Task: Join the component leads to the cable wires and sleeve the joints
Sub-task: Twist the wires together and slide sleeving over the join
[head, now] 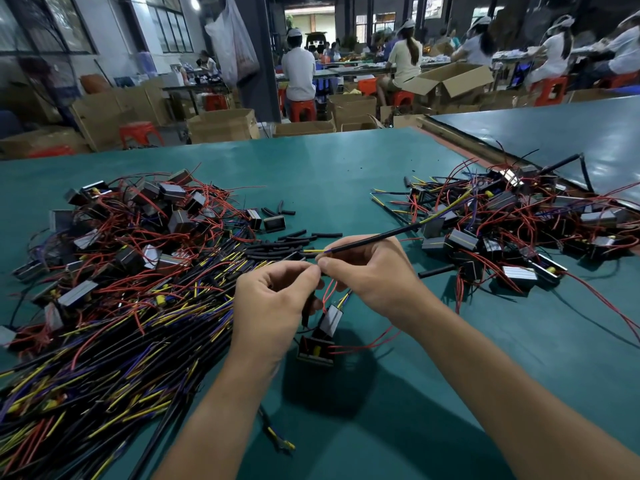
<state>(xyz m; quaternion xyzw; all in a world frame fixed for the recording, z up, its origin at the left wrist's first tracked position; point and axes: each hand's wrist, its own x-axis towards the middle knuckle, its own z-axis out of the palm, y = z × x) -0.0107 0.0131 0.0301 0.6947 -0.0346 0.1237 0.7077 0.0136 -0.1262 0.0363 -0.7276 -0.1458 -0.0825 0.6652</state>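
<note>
The cable [377, 239] sits over the middle of the worktop [346, 168], near its near edge, held in the right hand [370, 275]. That hand's fingers [349, 251] curl round the black jacket, and the cable's yellow and blue wires [314, 251] stick out past them to the left. The left hand [273, 299] meets it fingertip to fingertip, its thumb and forefinger pinched together at the top of the red leads [329, 289]. The leads loop down to the component [315, 348], which is just under both hands; I cannot tell whether it rests on the worktop.

Short black sleeves [294, 241] lie scattered just beyond the hands. At the near left corner lies a thick bundle of cut cables [104, 358] with yellow and blue ends. Behind it, along the left edge, is a heap of loose components [149, 216] with red leads. A tangled pile of wired units [512, 216] fills the far right corner. Beyond the far edge, people [298, 71] sit on red stools [303, 110] among cardboard boxes [221, 124].
</note>
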